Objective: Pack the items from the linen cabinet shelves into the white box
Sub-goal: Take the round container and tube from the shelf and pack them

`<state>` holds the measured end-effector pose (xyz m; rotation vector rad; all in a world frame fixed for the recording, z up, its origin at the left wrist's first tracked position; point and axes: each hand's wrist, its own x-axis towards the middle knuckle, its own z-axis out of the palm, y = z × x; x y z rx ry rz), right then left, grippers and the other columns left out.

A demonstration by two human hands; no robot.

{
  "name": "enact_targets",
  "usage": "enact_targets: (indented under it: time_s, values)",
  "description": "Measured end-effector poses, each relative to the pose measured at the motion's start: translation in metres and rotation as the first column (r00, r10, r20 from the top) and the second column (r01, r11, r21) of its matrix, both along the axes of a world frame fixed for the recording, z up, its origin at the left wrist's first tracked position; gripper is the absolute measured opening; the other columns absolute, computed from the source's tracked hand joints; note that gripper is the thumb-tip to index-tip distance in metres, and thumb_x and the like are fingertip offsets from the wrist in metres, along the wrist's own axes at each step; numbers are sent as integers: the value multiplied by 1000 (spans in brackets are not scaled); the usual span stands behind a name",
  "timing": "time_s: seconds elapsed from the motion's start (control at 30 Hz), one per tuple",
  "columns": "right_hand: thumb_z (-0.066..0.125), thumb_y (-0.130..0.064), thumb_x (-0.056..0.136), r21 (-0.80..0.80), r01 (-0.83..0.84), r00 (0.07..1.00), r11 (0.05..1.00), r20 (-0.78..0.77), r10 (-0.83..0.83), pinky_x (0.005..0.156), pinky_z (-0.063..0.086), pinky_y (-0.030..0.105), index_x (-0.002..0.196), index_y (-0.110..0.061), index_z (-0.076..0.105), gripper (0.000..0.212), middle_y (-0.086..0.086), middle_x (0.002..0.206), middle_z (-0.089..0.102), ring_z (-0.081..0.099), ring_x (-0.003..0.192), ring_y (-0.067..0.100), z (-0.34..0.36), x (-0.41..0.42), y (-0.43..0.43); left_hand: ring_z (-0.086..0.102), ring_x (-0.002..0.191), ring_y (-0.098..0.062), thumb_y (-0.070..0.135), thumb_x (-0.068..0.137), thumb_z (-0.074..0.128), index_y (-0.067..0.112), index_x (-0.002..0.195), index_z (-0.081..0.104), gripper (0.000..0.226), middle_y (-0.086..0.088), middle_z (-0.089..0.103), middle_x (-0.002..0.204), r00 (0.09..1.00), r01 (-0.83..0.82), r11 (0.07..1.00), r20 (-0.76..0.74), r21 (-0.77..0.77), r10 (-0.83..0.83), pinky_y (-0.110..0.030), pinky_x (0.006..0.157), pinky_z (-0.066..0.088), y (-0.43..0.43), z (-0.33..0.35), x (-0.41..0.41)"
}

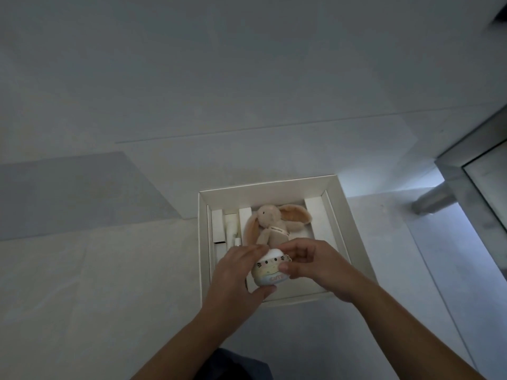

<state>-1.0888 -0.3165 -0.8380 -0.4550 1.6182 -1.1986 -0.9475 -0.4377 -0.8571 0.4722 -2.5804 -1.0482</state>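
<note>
Seen from above, a person leans over an open white box [338, 215] that sits on a pale tiled floor [109, 270]. Both hands hold a small round cat-faced toy [270, 272] in pastel colours, just above the near end of the box. The left hand [236, 272] cups it from the left, its fingers [248, 252] curled over the top and the thumb underneath. The right hand [315, 266] pinches its right side, thumb against the toy's face and fingers bent near a small trinket at the toy's top. The toy lies directly between the two hands, neither clearly nearer.

Further back in the box, a beige plush bunny [270, 223] lies on its back, its body running away from the person. A white tube [231, 229] and a narrow white carton [216, 226] lie to its left. The free space appears to be straight below the toy, so lowering it looks like the likely next step. A glass door [488, 182] stands at the right edge.
</note>
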Motion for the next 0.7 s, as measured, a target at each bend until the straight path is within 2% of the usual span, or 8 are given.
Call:
enact_targets:
  time_s: [0.07,0.13,0.27,0.33,0.43,0.5,0.6,0.7]
  values:
    - [72,-5,72,33,9,1000,999,-14,-9,70,53,27,95,-15,66,25,7,89,69,65,82,19,-8,-1,2,44,104,-3,49,63,58,22,119,50,63,6,59,110,999,16,999,41,-38,-15,-32,85,42,-3,-2,2]
    - [74,-5,71,87,22,997,996,-71,-15,71,53,29,93,-16,65,26,5,86,67,63,80,18,-15,-4,3,42,106,-3,51,65,57,24,122,47,65,7,57,113,998,2,999,67,-46,1,-26,88,35,-9,-1,7]
    - [76,-7,68,240,15,971,971,-235,43,75,51,33,84,-23,62,26,1,80,64,61,77,17,-29,-13,8,42,110,-6,48,70,57,12,122,56,63,6,53,118,988,-121,988,89,-91,130,-19,97,34,-27,-1,20]
    - [77,-9,68,304,8,959,953,-273,79,71,49,30,82,-24,61,26,1,80,64,61,75,16,-35,-14,10,41,111,-9,39,71,64,8,121,57,59,-1,57,121,971,-197,972,110,-129,212,-25,97,35,-34,-3,26]
    - [77,-10,68,368,-20,952,930,-278,130,63,45,22,84,-18,62,24,4,82,64,58,73,13,-42,-15,11,38,116,-12,26,72,67,6,125,53,58,-14,54,128,947,-269,956,149,-119,285,-36,97,32,-38,-8,34]
    - [77,-10,68,409,-38,950,912,-267,159,60,46,20,88,-13,62,25,2,81,63,58,72,12,-46,-16,8,36,122,-10,22,76,69,8,130,48,60,-14,47,136,936,-294,951,171,-94,306,-34,98,30,-38,-10,39]
    - [77,-5,67,426,-29,970,904,-206,128,59,51,21,85,-10,61,25,4,80,62,60,73,16,-53,-15,0,28,126,-7,19,81,67,11,137,38,63,-5,38,143,913,-352,936,212,-25,349,-25,104,23,-38,-10,44]
    - [76,-1,66,448,-46,975,893,-173,137,55,51,20,82,-9,58,25,5,80,60,59,72,16,-60,-11,-6,45,118,-11,17,84,63,11,135,40,56,-5,48,135,909,-375,922,233,95,345,-25,101,33,-40,-12,48]
